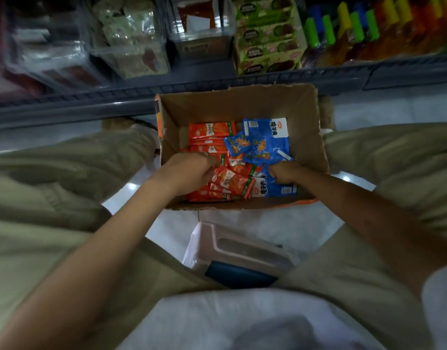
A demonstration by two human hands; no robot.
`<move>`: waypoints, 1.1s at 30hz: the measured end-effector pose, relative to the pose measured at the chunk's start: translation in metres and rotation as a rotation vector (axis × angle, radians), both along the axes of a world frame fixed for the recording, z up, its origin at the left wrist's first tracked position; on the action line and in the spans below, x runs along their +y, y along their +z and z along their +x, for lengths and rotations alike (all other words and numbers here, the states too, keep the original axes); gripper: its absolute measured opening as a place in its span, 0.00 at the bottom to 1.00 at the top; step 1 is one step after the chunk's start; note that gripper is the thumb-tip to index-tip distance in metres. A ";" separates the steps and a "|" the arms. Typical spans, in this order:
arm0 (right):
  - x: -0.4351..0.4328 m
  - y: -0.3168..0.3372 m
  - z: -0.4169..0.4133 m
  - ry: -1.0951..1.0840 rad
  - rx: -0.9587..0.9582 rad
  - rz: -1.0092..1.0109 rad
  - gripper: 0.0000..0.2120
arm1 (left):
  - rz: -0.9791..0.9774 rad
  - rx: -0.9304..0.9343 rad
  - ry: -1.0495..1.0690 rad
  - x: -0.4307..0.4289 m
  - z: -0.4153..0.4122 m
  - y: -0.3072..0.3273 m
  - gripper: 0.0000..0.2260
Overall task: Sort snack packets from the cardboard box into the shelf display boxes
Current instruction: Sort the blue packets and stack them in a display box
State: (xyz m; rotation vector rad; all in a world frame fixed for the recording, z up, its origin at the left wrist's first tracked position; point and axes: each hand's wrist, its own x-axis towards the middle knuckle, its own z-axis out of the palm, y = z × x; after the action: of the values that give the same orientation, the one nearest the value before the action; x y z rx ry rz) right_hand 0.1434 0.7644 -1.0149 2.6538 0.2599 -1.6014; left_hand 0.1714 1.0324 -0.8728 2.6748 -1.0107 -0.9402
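On the floor below a shop shelf, a person's left hand (192, 170) curls around orange snack packets (232, 183) and the right hand (284, 171) around blue packets (265, 145) inside the cardboard box (242, 99). This looks like the gathering step; next, each colour likely needs lifting to its matching shelf display boxes (268, 36).

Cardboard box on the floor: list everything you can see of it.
The cardboard box is plain brown corrugated board, open-topped, with ragged torn rims and orange print on its outer left and near sides. It stands upright on the pale tiled floor between the person's legs, just before the shelf base. Orange packets lie inside on the left, blue packets on the right, hiding most of its bottom. The left hand grips orange packets; the right hand grips one of the blue packets.
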 end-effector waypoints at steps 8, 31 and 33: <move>0.010 0.012 -0.008 0.045 0.177 0.015 0.10 | 0.001 0.086 0.030 -0.003 -0.006 -0.008 0.15; -0.015 0.013 0.029 -0.101 -0.234 0.191 0.17 | -0.628 0.465 1.124 -0.015 -0.007 -0.012 0.08; -0.024 -0.004 0.008 -0.017 -0.189 0.042 0.30 | -0.604 0.460 1.079 -0.016 -0.008 -0.013 0.07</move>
State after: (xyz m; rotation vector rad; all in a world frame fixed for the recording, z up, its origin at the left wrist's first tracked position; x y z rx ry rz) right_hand 0.1518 0.7402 -1.0190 2.8208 0.2677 -1.3505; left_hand 0.1638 1.0162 -0.8861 1.8713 0.2539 -0.7376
